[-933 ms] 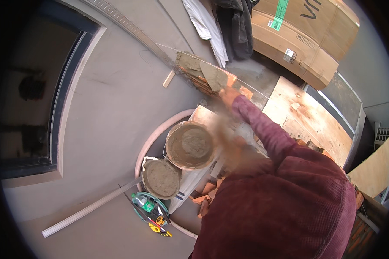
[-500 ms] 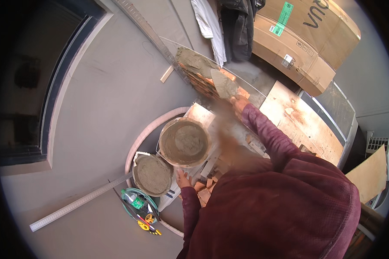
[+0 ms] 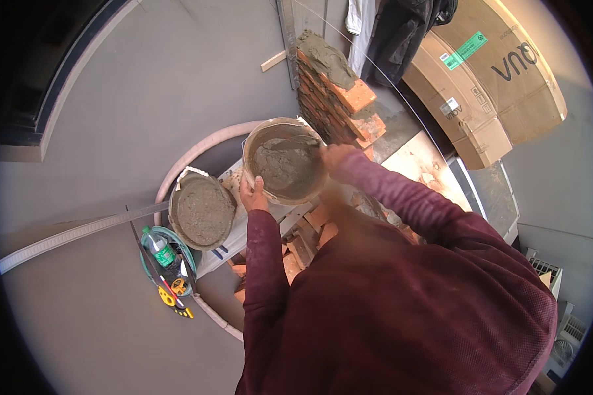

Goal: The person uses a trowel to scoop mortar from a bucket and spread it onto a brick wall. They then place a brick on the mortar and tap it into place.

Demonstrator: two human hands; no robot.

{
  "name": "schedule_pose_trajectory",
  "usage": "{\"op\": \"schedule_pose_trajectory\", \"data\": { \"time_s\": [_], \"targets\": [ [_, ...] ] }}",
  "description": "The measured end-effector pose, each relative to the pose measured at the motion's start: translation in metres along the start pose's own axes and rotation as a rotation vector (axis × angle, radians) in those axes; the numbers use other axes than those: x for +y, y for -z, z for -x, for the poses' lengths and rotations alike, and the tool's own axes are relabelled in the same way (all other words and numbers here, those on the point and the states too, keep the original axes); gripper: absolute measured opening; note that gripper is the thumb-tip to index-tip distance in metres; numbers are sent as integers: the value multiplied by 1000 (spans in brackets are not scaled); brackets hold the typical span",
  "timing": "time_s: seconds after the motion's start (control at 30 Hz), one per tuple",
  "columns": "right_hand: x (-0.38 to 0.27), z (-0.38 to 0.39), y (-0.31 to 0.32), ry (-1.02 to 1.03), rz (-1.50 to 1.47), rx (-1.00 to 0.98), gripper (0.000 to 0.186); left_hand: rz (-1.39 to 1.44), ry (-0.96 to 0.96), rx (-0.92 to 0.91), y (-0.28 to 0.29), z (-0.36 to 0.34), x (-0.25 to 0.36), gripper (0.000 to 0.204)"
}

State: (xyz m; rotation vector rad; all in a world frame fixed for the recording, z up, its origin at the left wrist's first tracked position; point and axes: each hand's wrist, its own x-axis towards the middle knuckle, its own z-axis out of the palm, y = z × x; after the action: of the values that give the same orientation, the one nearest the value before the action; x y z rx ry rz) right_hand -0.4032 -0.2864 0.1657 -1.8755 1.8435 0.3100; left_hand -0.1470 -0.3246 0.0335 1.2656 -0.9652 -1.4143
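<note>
mortar bucket [image 3: 288, 199] sits near the middle of the view with wet grey mortar [image 3: 280, 164] inside, just beside a smaller bucket [image 3: 201, 210] that also holds mortar, and a green tub [image 3: 192, 258] is next to that second one. left hand [image 3: 253, 194] is clamped on the larger bucket's lower-left rim, while right hand [image 3: 336, 159] is at its right rim, fingers curled, though i cannot tell whether they close on anything. smallest are a green-labelled bottle [image 3: 158, 247] in the tub and a yellow-and-black tape measure [image 3: 179, 286] at its near edge.
</note>
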Motion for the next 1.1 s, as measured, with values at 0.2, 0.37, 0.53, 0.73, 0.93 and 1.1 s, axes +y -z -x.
{"op": "schedule_pose_trajectory", "data": {
  "time_s": [0.2, 0.37, 0.53, 0.73, 0.93, 1.1],
  "targets": [
    [11, -48, -58, -38, 126, -87, 30, -365, -216, -165, -30, 3, 17, 41],
    [-15, -2, -35, 95, -5, -260, 30, -273, -150, -152, -12, -4, 12, 41],
    [-25, 3, -37, -10, 29, -355, 29, -234, -76, -81, -21, 5, 17, 40],
    [12, -19, -36, -210, 122, -199, 28, -234, -128, -113, -39, 15, 8, 40],
    [-10, -4, -50, 201, 129, -326, 19, -181, -99, -104, -38, 7, 7, 41],
    [-28, -7, -66, 10, -452, -272, 27, -25, -20, -88, -24, 8, 10, 45]
  ]
}}
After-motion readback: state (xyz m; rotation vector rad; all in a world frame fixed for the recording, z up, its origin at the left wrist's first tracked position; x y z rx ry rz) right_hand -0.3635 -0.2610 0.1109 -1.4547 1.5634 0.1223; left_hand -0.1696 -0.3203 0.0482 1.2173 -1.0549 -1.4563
